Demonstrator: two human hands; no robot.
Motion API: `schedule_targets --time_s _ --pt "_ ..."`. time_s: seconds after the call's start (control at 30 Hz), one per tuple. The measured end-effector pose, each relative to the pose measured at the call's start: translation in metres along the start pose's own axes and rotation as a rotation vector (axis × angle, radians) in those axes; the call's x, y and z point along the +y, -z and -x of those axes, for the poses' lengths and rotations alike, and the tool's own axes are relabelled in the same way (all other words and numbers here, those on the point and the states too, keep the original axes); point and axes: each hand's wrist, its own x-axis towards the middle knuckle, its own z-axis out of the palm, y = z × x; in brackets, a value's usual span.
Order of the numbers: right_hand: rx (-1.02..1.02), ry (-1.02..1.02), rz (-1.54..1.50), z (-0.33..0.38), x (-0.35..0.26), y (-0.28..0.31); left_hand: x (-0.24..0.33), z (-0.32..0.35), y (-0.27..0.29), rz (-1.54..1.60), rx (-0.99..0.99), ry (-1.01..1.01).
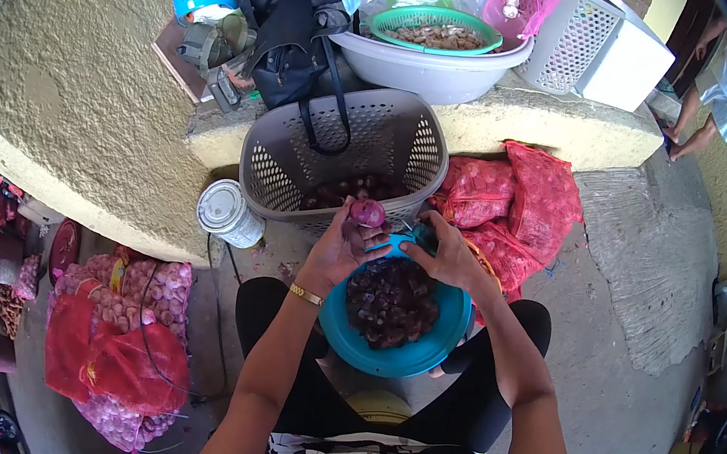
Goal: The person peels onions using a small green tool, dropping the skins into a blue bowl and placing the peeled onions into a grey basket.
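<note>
A purple-red onion [368,213] rests against the fingers of my left hand [341,244], which is turned palm up. Close beside it, my right hand [449,254] is closed on what looks like a small knife [422,232] with a dark green handle; most of it is hidden by the fingers. Both hands are over the far rim of a blue basin [341,338] between my knees. Dark onion pieces or peels [390,303] fill the middle of that basin. Just beyond my hands, a grey perforated laundry basket [353,126] has dark red onions [350,191] at its bottom.
Red net sacks [539,199] lean right of the basket. A white lidded bucket [232,214] stands to its left. More net sacks of bulbs [118,342] lie at the left. On the ledge sit a black bag [290,46] and a large tub [418,79]. A person [721,89] is far right.
</note>
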Motion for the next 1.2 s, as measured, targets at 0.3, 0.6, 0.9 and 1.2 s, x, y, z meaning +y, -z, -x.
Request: schedule_targets --time_s 0.3,0.6,0.9,1.2 --pt "0.007 0.151 -0.166 -0.014 0.000 -0.009 -0.019 -0.001 -0.010 -0.098 -0.055 0.070" --pt "-0.094 -0.065 -0.337 -0.011 -0.014 0.003 -0.014 0.001 -0.018 -0.217 -0.127 0.072" --pt "-0.010 -0.174 -0.499 -0.006 -0.011 -0.012 -0.015 -0.002 -0.016 -0.618 -0.048 -0.136" --pt "-0.077 -0.387 -0.660 -0.006 -0.016 -0.011 -0.018 0.010 -0.038 -1.162 -0.013 -0.466"
